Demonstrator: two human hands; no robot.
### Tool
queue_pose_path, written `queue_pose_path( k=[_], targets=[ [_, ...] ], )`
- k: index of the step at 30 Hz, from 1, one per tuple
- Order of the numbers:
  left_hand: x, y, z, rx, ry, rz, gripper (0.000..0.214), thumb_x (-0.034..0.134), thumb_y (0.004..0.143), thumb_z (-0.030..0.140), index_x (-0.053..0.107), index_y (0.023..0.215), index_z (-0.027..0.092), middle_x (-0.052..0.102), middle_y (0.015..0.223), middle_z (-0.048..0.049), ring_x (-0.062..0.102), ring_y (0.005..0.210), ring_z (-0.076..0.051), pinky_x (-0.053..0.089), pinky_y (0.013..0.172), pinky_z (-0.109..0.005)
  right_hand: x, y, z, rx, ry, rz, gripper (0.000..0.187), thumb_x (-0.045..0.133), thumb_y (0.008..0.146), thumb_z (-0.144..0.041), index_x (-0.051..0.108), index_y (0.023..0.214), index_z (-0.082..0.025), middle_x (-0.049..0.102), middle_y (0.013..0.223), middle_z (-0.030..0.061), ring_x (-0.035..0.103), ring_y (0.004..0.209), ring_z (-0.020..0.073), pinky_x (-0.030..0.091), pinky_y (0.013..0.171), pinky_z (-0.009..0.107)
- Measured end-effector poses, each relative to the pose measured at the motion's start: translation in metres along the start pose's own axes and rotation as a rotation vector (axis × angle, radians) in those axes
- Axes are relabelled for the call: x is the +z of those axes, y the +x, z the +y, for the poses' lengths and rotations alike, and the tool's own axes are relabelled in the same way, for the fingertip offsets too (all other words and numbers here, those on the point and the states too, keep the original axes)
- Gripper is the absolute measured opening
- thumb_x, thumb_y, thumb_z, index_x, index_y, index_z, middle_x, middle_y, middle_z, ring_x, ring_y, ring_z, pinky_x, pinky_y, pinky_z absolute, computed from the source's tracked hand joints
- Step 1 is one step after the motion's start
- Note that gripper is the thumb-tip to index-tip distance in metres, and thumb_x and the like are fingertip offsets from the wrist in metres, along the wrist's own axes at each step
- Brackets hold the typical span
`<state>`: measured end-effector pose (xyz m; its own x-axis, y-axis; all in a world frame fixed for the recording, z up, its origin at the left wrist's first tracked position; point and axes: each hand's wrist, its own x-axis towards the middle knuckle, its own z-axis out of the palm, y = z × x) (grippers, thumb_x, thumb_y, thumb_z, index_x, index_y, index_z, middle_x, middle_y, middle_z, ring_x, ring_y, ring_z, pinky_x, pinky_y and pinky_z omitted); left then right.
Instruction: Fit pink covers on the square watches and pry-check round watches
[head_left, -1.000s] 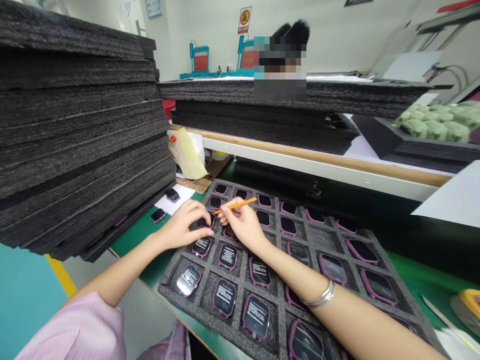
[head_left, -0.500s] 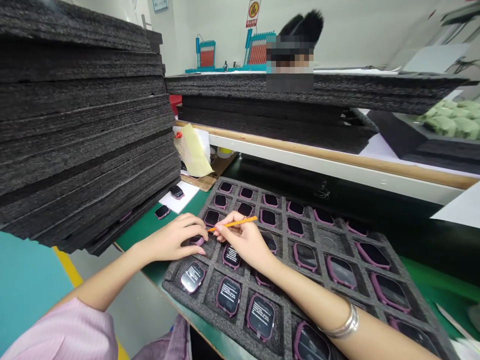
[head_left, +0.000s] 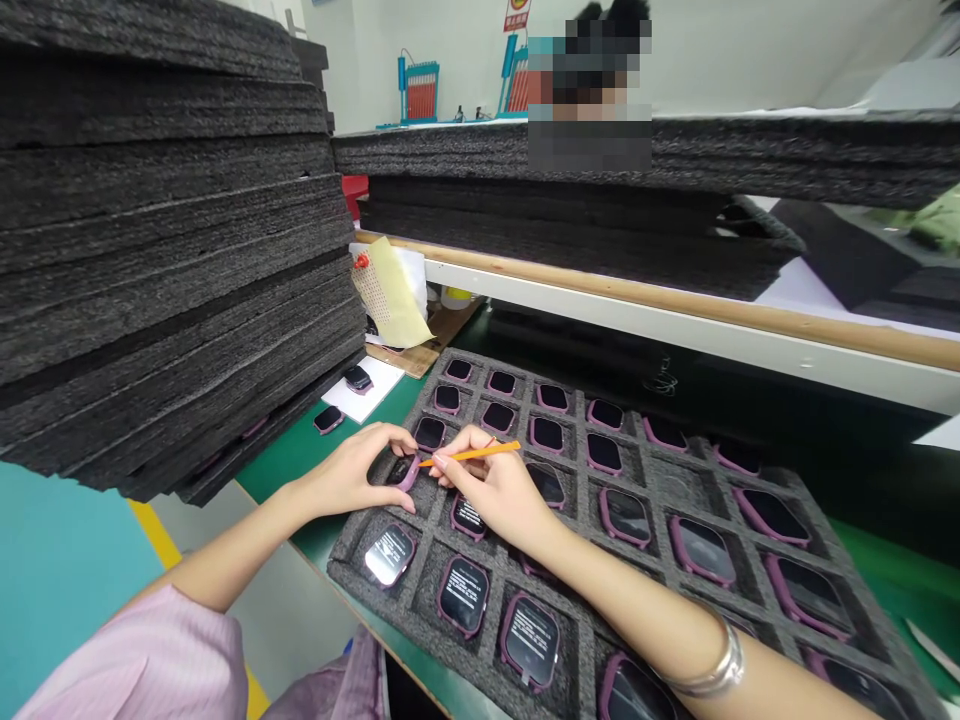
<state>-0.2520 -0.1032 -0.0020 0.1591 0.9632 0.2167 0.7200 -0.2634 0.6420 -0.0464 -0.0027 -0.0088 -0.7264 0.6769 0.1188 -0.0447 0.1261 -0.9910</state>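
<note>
My right hand (head_left: pixel 487 480) pinches a thin orange stick (head_left: pixel 480 452), its tip against the side of a purple-edged smartwatch (head_left: pixel 405 470). Thumb and fingers of my left hand (head_left: pixel 360 465) curl around that watch, which sits tilted in its compartment at the left side of a dark foam tray (head_left: pixel 420 545). More purple-framed watches fill the tray's compartments. Lit white text shows on a few near screens, such as the watch (head_left: pixel 463 596) in the front row; the others look dark. My right forearm hides part of the tray.
A tall stack of black foam sheets (head_left: pixel 165 250) rises at the left. Two watches lie beyond my left hand, one on the green table (head_left: pixel 289 455), one on white paper (head_left: pixel 375 390). A shelf (head_left: pixel 600 305) with foam sheets spans the back; a person sits behind it.
My left fingers have spread around the watch, showing more of it, and the watch now stands tilted. The orange stick stays in my right hand. The whole view has shifted slightly.
</note>
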Motion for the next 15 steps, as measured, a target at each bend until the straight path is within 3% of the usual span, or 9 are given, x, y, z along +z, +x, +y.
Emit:
queue_pose_path(
  k=[5, 9, 12, 15],
  targets=[
    [-0.001, 0.004, 0.003, -0.024, 0.002, -0.018, 0.061, 0.082, 0.072, 0.055, 0.055, 0.114, 0.021, 0.064, 0.111, -0.0068, 0.061, 0.099, -0.022, 0.051, 0.091, -0.039, 0.0, 0.001, -0.001, -0.007, -0.004, 0.0, 0.033, 0.072, 0.082, -0.052, 0.061, 0.077, -0.021, 0.071, 0.075, 0.0042, 0.07, 0.068, 0.0185, 0.057, 0.067, 0.033],
    [-0.009, 0.013, 0.021, -0.011, 0.055, -0.061, 0.063, 0.084, 0.069, 0.056, 0.058, 0.113, 0.02, 0.064, 0.109, -0.0067, 0.06, 0.1, -0.024, 0.049, 0.09, -0.04, -0.014, 0.005, -0.014, 0.005, 0.042, 0.048, 0.039, 0.074, 0.079, -0.057, 0.059, 0.078, -0.02, 0.072, 0.073, 0.005, 0.069, 0.065, 0.0176, 0.059, 0.066, 0.033],
    [-0.006, 0.023, 0.041, 0.093, 0.123, -0.114, 0.052, 0.079, 0.075, 0.056, 0.063, 0.111, 0.022, 0.064, 0.11, -0.0061, 0.057, 0.107, -0.025, 0.045, 0.096, -0.04, -0.03, 0.002, -0.027, 0.006, 0.068, 0.11, 0.043, 0.077, 0.075, -0.06, 0.059, 0.079, -0.02, 0.072, 0.074, 0.0044, 0.069, 0.065, 0.0162, 0.06, 0.066, 0.032],
    [0.012, 0.032, 0.056, 0.26, 0.162, -0.187, 0.034, 0.068, 0.087, 0.053, 0.07, 0.104, 0.023, 0.063, 0.107, -0.006, 0.056, 0.106, -0.023, 0.042, 0.097, -0.037, -0.043, -0.008, -0.031, 0.028, 0.072, 0.132, 0.047, 0.079, 0.071, -0.062, 0.061, 0.078, -0.02, 0.07, 0.073, 0.0039, 0.068, 0.063, 0.0154, 0.06, 0.063, 0.031]
  ],
)
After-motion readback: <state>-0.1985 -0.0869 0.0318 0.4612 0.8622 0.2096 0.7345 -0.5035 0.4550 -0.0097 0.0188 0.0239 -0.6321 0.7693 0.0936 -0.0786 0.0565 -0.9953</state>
